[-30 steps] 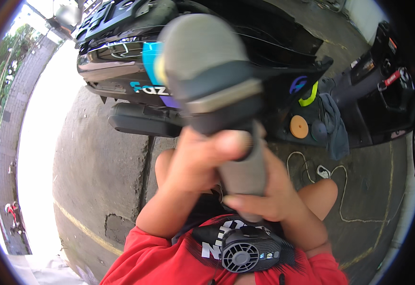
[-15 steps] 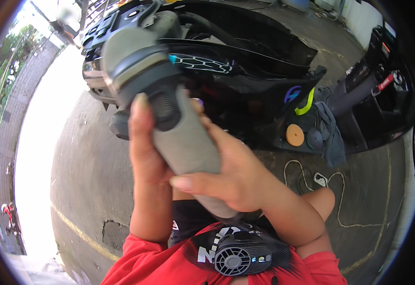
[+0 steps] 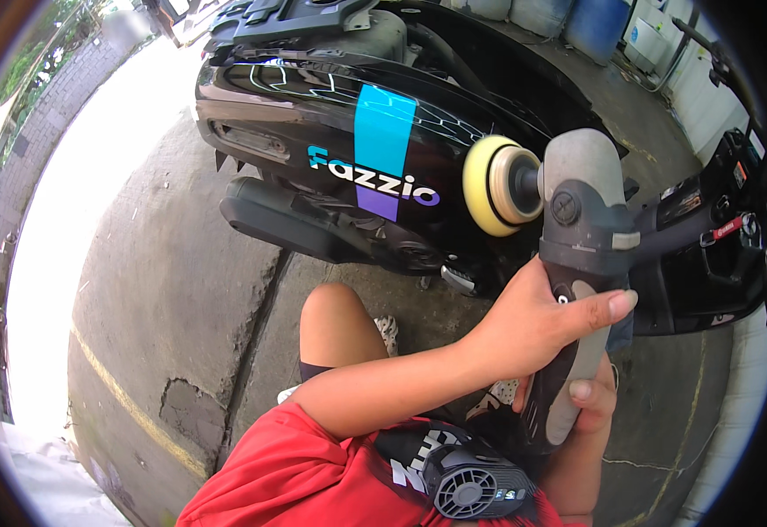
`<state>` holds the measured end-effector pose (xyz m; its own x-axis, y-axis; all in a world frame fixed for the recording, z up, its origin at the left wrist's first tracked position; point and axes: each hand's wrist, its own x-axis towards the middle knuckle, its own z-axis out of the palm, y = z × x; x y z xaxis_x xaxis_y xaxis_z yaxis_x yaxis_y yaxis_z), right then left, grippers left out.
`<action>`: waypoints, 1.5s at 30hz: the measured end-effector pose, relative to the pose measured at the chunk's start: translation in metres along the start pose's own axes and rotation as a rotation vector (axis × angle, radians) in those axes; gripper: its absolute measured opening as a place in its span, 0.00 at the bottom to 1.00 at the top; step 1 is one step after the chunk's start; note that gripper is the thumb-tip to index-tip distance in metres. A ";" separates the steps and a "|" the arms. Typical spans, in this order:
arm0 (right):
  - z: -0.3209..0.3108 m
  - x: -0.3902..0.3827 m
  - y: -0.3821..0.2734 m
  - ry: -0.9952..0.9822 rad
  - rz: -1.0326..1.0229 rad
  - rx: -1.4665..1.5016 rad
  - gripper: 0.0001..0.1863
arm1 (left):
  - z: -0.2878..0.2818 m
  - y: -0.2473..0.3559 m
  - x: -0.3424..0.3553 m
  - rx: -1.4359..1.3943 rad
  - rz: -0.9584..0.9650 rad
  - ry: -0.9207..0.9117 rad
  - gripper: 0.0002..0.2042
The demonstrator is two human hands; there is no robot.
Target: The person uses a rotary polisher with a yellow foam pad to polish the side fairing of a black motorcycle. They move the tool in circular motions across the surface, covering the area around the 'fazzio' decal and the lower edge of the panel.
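Both my hands hold a grey and black handheld power polisher [image 3: 583, 167]. My left hand [image 3: 541, 312] wraps its neck below the head, with the thumb laid across the top. My right hand [image 3: 592, 400] grips the lower handle. A yellow foam pad [image 3: 489, 184] on the polisher's head faces the glossy black side panel [image 3: 313, 132] of a scooter, close to its front end; whether the pad touches the panel I cannot tell. Turquoise and purple graphics mark the panel to the left of the pad. Part of a blue-grey cloth shows behind the polisher.
The scooter's dark muffler [image 3: 287, 215] juts out low on the left. Its front shield [image 3: 708, 255] rises at the right. Blue barrels [image 3: 596, 28] stand at the back. A thin cord [image 3: 642, 463] crosses the concrete at lower right. A small black fan [image 3: 469, 492] hangs at my chest.
The polisher has swung from the left to the right side, carried by both hands. Its yellow pad, hidden before, now shows beside the panel. The view of the scooter has shifted too.
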<state>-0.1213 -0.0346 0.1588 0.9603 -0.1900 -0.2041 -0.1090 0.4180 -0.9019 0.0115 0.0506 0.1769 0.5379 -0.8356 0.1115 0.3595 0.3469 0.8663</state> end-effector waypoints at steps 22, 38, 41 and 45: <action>-0.040 0.057 0.182 0.029 -0.302 -0.155 0.44 | -0.091 -0.085 -0.037 0.396 -0.202 -0.113 0.42; -0.011 0.122 0.255 0.255 -0.474 -0.528 0.38 | -0.168 -0.120 -0.109 0.661 -0.103 0.290 0.43; -0.002 0.123 0.244 0.215 -0.323 -0.640 0.39 | -0.185 -0.113 -0.114 0.356 -0.116 0.261 0.43; -0.006 0.115 0.236 0.302 -0.438 -0.553 0.39 | -0.173 -0.111 -0.105 0.612 -0.136 0.244 0.43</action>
<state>-0.0379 0.0373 -0.0799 0.8423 -0.5036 0.1920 0.0764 -0.2412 -0.9675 0.0471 0.1733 -0.0151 0.7014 -0.7094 -0.0693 -0.0222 -0.1189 0.9927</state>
